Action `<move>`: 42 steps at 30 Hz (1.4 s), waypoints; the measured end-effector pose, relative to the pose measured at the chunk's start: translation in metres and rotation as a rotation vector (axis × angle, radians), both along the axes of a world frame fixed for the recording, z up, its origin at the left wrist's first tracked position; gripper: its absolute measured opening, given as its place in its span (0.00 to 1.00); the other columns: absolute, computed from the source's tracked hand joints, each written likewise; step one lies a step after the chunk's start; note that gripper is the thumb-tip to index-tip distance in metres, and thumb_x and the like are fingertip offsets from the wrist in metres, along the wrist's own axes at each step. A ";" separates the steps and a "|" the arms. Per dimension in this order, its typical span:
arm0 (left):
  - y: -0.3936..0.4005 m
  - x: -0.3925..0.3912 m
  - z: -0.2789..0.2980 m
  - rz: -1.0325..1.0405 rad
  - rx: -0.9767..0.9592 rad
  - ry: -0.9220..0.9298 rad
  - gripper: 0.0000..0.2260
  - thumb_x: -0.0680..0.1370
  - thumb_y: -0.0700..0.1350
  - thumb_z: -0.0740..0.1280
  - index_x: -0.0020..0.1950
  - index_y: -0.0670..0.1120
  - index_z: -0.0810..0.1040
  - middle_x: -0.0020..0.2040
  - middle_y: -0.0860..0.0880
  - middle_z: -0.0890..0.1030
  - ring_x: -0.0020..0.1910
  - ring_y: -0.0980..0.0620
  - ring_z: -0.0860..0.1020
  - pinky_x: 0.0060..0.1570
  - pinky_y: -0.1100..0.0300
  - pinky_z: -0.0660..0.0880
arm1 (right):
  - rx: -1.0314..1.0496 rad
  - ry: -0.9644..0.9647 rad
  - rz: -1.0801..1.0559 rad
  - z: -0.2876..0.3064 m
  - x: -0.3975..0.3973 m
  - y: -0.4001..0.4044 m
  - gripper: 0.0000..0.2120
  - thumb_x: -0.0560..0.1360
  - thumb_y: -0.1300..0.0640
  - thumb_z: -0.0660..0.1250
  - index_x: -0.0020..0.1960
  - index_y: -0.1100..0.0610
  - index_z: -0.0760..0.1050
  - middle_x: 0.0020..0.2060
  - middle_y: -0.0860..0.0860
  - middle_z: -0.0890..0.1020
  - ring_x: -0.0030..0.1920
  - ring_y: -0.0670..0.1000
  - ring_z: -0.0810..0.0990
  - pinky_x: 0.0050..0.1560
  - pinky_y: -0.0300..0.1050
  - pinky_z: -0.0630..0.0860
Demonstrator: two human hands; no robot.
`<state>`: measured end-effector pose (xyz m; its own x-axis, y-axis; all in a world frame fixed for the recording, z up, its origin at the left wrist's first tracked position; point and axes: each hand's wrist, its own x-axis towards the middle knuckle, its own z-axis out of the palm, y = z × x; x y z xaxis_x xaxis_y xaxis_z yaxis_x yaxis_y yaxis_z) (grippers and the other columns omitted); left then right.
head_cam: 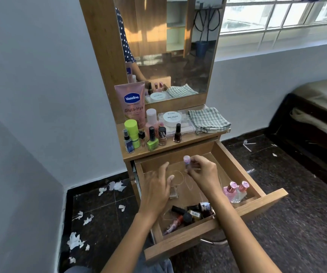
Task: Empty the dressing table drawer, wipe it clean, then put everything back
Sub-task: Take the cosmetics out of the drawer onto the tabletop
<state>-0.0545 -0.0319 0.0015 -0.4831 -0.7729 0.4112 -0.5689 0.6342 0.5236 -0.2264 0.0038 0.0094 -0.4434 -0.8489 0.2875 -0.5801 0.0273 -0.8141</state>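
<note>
The wooden drawer (237,164) of the dressing table stands pulled out. My right hand (203,174) pinches a small bottle with a lilac cap (186,160) above the drawer's back half. Over the drawer's left side my left hand (155,189) hovers with relaxed fingers, just above a small clear bottle (173,193) on the drawer floor. Two pink-capped bottles (236,191) stand in the right corner. Several dark bottles and tubes (192,213) lie near the front wall.
On the table top (198,139) stand a Vaseline tube (132,103), several nail polish bottles (152,138), a white nail polish jar (172,118) and a folded checked cloth (208,119). Paper scraps (87,219) litter the dark floor at left. A bed (320,119) stands at right.
</note>
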 end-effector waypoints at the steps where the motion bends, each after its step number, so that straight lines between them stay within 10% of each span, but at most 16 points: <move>1: 0.000 -0.001 0.000 0.003 -0.006 -0.006 0.19 0.81 0.52 0.56 0.68 0.45 0.69 0.53 0.49 0.81 0.52 0.52 0.79 0.57 0.55 0.72 | -0.019 0.010 -0.036 0.003 0.000 0.001 0.07 0.70 0.61 0.75 0.46 0.55 0.81 0.42 0.47 0.84 0.43 0.41 0.83 0.47 0.42 0.81; 13: 0.001 0.001 -0.004 0.074 0.056 0.044 0.16 0.83 0.49 0.54 0.68 0.46 0.73 0.66 0.49 0.76 0.66 0.54 0.71 0.70 0.55 0.62 | -0.223 -0.076 -0.212 0.051 -0.005 -0.053 0.14 0.68 0.64 0.76 0.53 0.61 0.79 0.44 0.51 0.84 0.46 0.46 0.84 0.44 0.25 0.76; 26: -0.001 0.000 -0.009 0.092 0.021 0.048 0.17 0.82 0.49 0.53 0.63 0.46 0.76 0.61 0.49 0.78 0.63 0.53 0.73 0.67 0.58 0.64 | -0.109 0.156 -0.294 0.053 0.000 -0.065 0.18 0.74 0.65 0.70 0.63 0.60 0.74 0.51 0.57 0.83 0.53 0.55 0.82 0.53 0.49 0.78; 42: 0.000 0.000 -0.009 0.100 0.014 0.043 0.16 0.82 0.48 0.54 0.62 0.45 0.77 0.60 0.48 0.78 0.62 0.52 0.73 0.66 0.53 0.67 | -0.280 0.102 -0.288 0.035 0.009 -0.070 0.20 0.74 0.68 0.68 0.65 0.62 0.73 0.54 0.59 0.77 0.48 0.48 0.76 0.52 0.40 0.73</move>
<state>-0.0541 -0.0317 -0.0072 -0.3859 -0.8222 0.4183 -0.6057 0.5679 0.5574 -0.2172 -0.0660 0.0446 -0.6087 -0.5775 0.5440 -0.6589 -0.0139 -0.7521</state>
